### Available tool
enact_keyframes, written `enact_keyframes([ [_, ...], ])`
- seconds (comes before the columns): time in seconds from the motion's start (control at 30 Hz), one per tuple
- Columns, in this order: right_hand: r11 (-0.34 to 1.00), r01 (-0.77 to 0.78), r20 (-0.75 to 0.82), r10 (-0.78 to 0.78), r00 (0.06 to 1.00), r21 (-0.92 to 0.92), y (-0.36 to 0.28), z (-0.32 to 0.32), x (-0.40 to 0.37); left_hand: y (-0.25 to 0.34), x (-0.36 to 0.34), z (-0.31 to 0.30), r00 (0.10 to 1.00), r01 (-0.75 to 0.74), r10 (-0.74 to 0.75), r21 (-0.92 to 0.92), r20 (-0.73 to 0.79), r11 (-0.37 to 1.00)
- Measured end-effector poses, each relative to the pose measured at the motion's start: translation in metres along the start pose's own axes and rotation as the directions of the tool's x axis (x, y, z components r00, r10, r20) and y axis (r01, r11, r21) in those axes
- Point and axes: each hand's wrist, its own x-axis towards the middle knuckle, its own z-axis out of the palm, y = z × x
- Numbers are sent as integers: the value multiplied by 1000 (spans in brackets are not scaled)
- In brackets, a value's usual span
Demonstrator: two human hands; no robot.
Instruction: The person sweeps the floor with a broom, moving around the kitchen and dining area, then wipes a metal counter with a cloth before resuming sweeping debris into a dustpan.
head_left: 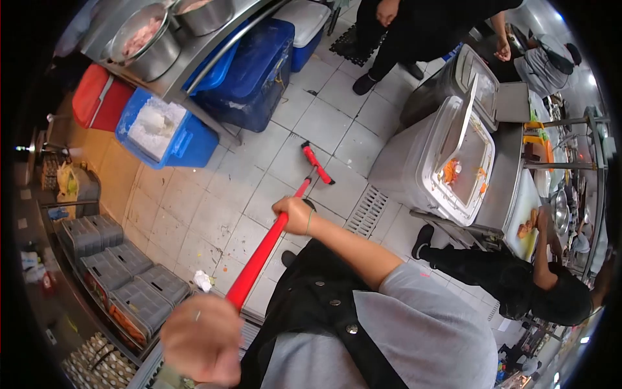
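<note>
A long red-handled broom slants down from me to the floor. Its narrow red-and-black head rests on the white tiles; whether it carries bristles or a rubber blade is too small to tell. My right hand is wrapped round the handle partway down, with a thin band at the wrist. Close to the camera, blurred, my left hand is closed over the upper end of the handle and hides that end.
Blue tub of white powder, red cooler and dark-blue bin stand by a steel table with meat pots. Grey crates line the left. Floor drain, white bin, crumpled paper. People work nearby.
</note>
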Motion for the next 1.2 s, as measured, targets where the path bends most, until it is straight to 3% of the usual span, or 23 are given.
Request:
enact_keyframes([
  [0.1,1000,-7,9,7,1000,4,-24,-47,-1,5,33,4,954,-256,292,-322,68,911],
  [0.13,1000,-13,-14,13,1000,-28,-13,-62,-2,-2,31,0,970,-57,56,-2,235,998],
  [0.23,967,-145,-60,135,989,-209,89,-91,-3,-64,43,40,986,41,-91,329,136,943],
  [0.3,965,-140,-65,129,990,-220,134,-97,-5,-125,34,70,987,125,-107,-164,116,979],
  [0.37,973,-120,-73,107,992,-200,147,-98,10,-119,54,69,994,81,-72,-98,86,992],
  [0.43,988,-88,-70,80,994,-123,120,-65,39,-97,63,59,999,47,-47,2,-10,999],
  [0.5,998,54,-30,-53,998,21,82,-40,65,-62,80,45,999,13,-10,57,-40,998],
  [0.57,981,120,-6,-121,993,154,38,-28,79,-37,82,37,991,-87,88,16,-100,996],
  [0.63,973,103,108,-128,986,205,-4,-33,84,-23,86,18,951,-309,309,-35,3,950],
  [0.73,976,120,130,-145,981,182,-36,-42,79,33,94,4,979,-197,200,-72,40,978],
  [0.77,977,133,119,-153,981,164,-38,-47,77,11,71,-16,929,-369,370,-47,19,928],
  [0.8,996,41,126,-50,991,74,-25,-47,75,1,55,-3,958,-162,135,-92,-254,982],
  [0.87,998,28,58,-25,998,-61,31,-32,75,-27,39,-1,887,165,-153,-11,-435,986],
  [0.9,989,-32,94,46,994,-144,51,-27,76,-50,39,-12,900,293,-209,178,-382,939],
  [0.93,993,-22,135,38,990,-114,63,-11,76,-74,29,-9,881,223,-256,-129,-398,966],
  [0.97,996,-17,172,31,985,-84,58,2,77,-76,22,-16,885,193,-243,-162,-397,968],
  [1.07,993,66,206,-45,977,-93,23,70,81,-41,9,-60,826,93,-129,-92,-549,991],
  [1.13,984,83,311,-129,942,158,-19,120,91,-10,9,-79,849,79,-37,57,-528,995],
  [1.2,935,136,289,-236,928,328,-55,161,101,11,3,-89,898,78,26,216,-440,973],
])
